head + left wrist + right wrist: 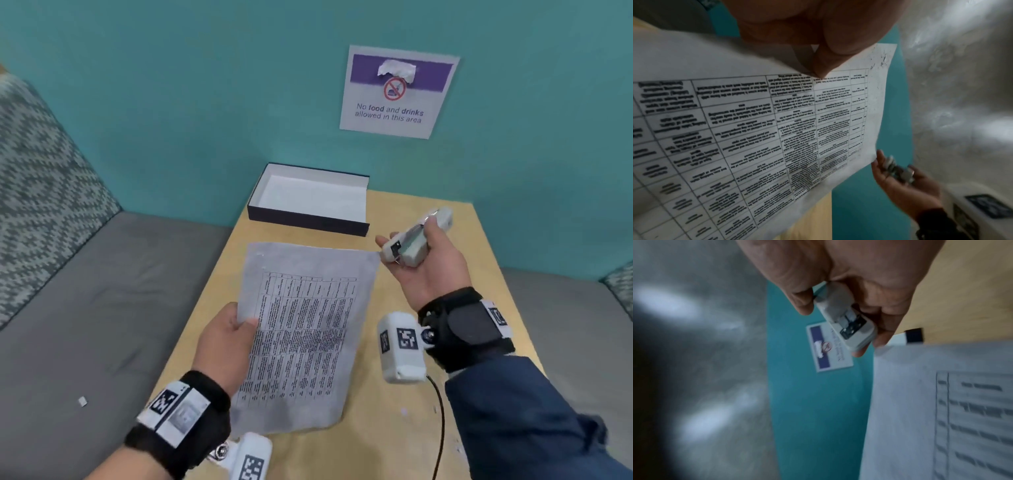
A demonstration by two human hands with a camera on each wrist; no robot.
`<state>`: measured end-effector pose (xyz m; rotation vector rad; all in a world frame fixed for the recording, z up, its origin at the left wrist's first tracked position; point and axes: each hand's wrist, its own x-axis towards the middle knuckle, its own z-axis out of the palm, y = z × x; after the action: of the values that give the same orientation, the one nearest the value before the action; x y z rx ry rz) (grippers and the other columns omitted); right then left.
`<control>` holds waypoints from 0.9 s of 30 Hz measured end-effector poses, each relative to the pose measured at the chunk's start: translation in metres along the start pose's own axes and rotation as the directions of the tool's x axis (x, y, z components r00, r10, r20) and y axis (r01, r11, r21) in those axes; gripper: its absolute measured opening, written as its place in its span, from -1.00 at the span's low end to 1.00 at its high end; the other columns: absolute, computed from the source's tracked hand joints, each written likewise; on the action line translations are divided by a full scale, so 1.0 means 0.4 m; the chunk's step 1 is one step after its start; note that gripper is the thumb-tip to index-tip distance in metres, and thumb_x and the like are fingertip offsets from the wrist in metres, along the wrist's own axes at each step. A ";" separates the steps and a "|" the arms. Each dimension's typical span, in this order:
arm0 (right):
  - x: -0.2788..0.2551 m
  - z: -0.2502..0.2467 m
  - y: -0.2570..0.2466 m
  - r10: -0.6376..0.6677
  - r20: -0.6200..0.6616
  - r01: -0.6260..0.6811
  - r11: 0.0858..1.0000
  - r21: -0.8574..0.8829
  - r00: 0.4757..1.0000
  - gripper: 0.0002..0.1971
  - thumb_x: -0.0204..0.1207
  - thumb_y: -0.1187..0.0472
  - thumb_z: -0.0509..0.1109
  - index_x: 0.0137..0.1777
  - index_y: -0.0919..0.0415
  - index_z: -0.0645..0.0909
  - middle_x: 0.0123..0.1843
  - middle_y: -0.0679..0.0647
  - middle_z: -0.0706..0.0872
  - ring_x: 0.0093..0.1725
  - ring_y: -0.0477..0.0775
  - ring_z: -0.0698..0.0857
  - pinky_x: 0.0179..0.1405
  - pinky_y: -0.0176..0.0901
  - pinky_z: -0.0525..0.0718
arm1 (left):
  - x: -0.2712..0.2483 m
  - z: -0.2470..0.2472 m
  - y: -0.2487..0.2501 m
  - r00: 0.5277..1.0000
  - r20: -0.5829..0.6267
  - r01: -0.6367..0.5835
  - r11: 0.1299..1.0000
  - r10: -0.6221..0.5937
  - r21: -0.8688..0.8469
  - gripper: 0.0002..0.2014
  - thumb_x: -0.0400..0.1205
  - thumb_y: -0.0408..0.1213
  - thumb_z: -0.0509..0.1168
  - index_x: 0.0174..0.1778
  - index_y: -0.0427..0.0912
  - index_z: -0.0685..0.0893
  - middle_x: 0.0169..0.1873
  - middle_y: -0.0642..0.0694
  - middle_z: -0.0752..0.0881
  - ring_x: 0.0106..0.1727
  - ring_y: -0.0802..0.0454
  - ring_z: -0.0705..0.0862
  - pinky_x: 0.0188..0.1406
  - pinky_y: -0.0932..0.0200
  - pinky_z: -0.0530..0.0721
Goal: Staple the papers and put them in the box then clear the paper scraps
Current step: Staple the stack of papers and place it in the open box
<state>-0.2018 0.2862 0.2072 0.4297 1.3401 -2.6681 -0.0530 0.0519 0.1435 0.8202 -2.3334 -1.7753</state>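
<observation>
Left hand (226, 342) pinches the papers (301, 339) at their left edge, thumb on top, fingers hidden beneath; sheets held tilted over the wooden surface (438, 281). Right hand (428, 263) palm-up, fingers curled round a white stapler (412, 240), just beside the papers' far right corner, not touching. Box (308, 202) sits open at the surface's far edge, beyond the papers. 1 small scrap (82, 401) lies on the grey couch (102, 291), left.
</observation>
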 end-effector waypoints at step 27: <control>-0.164 0.250 0.088 -0.371 0.270 0.448 0.569 -0.690 0.888 -0.54 0.49 -0.32 0.18 0.05 0.06 0.57 -0.12 -0.04 0.70 -0.02 0.08 0.71 0.11 0.18 0.70 | -0.060 0.053 0.074 0.986 0.101 -0.150 0.969 0.132 0.198 -0.78 0.62 -0.34 0.15 -0.35 -0.18 0.36 -0.44 -0.12 0.47 -0.41 -0.05 0.42 -0.42 0.13 0.38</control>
<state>-0.1507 0.1841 0.2570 -0.1447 2.5587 -2.0526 -0.0514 0.0867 0.1697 0.5920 -2.5922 -1.5635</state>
